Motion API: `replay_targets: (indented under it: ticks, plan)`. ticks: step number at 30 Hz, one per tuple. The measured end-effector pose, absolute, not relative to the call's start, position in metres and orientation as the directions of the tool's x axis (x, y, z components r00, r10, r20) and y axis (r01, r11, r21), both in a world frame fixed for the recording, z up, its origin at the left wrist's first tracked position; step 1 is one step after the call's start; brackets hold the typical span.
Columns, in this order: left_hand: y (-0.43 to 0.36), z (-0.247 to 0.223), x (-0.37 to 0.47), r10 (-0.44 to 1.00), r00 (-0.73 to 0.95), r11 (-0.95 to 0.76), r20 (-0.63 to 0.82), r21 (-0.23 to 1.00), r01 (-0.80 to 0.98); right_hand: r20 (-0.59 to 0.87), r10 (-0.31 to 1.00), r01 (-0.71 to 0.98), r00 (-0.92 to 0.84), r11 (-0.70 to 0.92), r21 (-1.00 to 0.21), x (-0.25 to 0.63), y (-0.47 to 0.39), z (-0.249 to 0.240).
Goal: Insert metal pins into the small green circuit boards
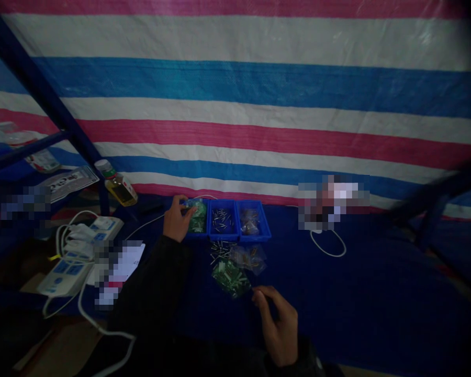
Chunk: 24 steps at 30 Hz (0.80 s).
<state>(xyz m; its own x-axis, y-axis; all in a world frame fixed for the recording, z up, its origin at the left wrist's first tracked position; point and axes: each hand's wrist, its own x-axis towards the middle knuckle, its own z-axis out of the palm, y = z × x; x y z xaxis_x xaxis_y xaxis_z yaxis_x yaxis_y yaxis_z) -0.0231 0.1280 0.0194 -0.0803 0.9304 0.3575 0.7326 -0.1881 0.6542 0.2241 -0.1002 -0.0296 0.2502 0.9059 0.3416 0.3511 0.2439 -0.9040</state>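
My left hand (176,219) reaches to the left blue bin (206,233), its thumb and fingers closed on a small green plastic bag (198,210) at the top of the bin. My right hand (278,324) is held low over the table, thumb and forefinger pinched together. Its fingertips are close to a green bag of small parts (231,277); what they hold, if anything, is too small to make out. Loose metal pins (221,251) and small clear bags (251,257) lie between that green bag and the bins.
The middle bin (223,236) holds metal pins, the right bin (265,230) clear bags. Power strips (68,267) with white cables, a blurred-out phone-like item (127,267) and a bottle of yellow liquid (120,187) stand left. A blue frame (55,94) and striped sheet (235,78) enclose the table.
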Motion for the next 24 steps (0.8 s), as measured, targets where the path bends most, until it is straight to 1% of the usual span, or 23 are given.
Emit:
replay_targets:
  ticks: [4, 7, 12, 15, 18, 21, 24]
  plan:
    - [0.141, 0.025, -0.02, 0.947, -0.044, -0.163, 0.317, 0.598, 0.785, 0.302, 0.915, 0.355, 0.266, 0.199, -0.914, 0.226, -0.107, -0.037]
    - [0.136, 0.03, -0.024, 0.952, -0.024, -0.171, 0.305, 0.597, 0.784, 0.291, 0.921, 0.353, 0.258, 0.19, -0.916, 0.227, -0.109, -0.039]
    - [0.116, 0.029, -0.033, 0.973, 0.088, -0.193, 0.211, 0.554, 0.81, 0.235, 0.943, 0.345, 0.234, 0.146, -0.927, 0.228, -0.109, -0.039]
    - [0.11, 0.023, -0.031, 0.968, 0.163, -0.237, 0.191, 0.481, 0.844, 0.226, 0.949, 0.348, 0.219, 0.14, -0.927, 0.229, -0.108, -0.038]
    - [0.107, 0.017, -0.029, 0.957, 0.21, -0.271, 0.2, 0.365, 0.891, 0.228, 0.951, 0.348, 0.208, 0.146, -0.926, 0.229, -0.108, -0.039]
    - [0.106, 0.014, -0.029, 0.951, 0.226, -0.279, 0.211, 0.268, 0.922, 0.233, 0.951, 0.355, 0.204, 0.15, -0.923, 0.228, -0.108, -0.04]
    - [0.105, 0.018, -0.029, 0.952, 0.204, -0.255, 0.227, 0.224, 0.941, 0.223, 0.957, 0.359, 0.184, 0.146, -0.922, 0.227, -0.107, -0.04]
